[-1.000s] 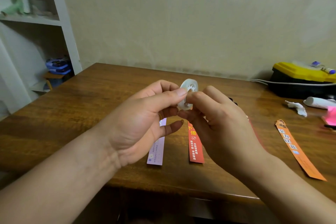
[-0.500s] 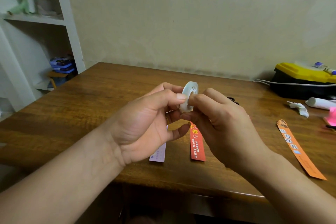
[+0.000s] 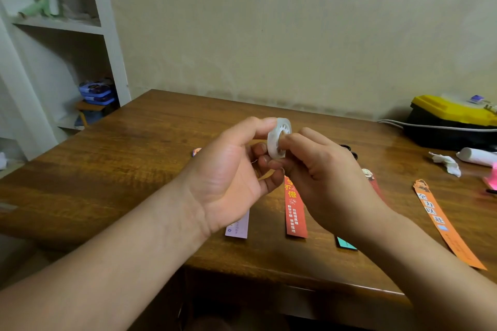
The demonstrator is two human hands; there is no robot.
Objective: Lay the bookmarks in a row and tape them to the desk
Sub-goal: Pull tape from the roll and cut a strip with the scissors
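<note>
A small roll of clear tape (image 3: 279, 137) is held upright above the wooden desk (image 3: 113, 169). My left hand (image 3: 231, 172) pinches its rim from the left; my right hand (image 3: 322, 177) grips it from the right, with a finger in its core. Beneath the hands several bookmarks lie lengthwise in a row: a lilac one (image 3: 238, 226), a red one (image 3: 294, 209), a teal-ended one (image 3: 345, 243) mostly hidden, a dark red one (image 3: 372, 180), and an orange one (image 3: 443, 223) further right. The tip of one more bookmark (image 3: 196, 152) shows left of my left hand.
At the desk's right back stand a black and yellow box (image 3: 451, 121) with a white cable (image 3: 430, 127), a white tube (image 3: 476, 156), crumpled white paper (image 3: 446, 162) and a pink object (image 3: 492, 177). Scissor handles (image 3: 348, 149) peek behind my right hand. White shelves (image 3: 61, 24) stand left.
Both hands with the tape roll have stayed at about the same spot. My left fingers have shifted slightly on the roll's rim. The view has shifted slightly.
</note>
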